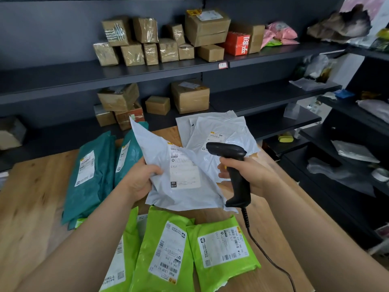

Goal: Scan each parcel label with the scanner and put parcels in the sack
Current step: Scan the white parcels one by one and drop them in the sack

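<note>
My left hand [140,179] grips the left edge of a white poly-bag parcel [166,190], held tilted above the wooden table [35,199] with its label [183,169] facing up. My right hand [250,175] holds the black corded scanner [233,165] by its handle, its head just right of the label and aimed left at it. More white parcels [221,129] lie at the table's far side. Teal parcels [90,175] lie on the left and green parcels [221,249] near the front. No sack is in view.
Dark shelves [147,70] behind the table carry several cardboard boxes [207,26] and a red box [236,44]. Another shelf unit [347,144] on the right holds bagged items. The scanner's cable [271,260] trails over the table's front right.
</note>
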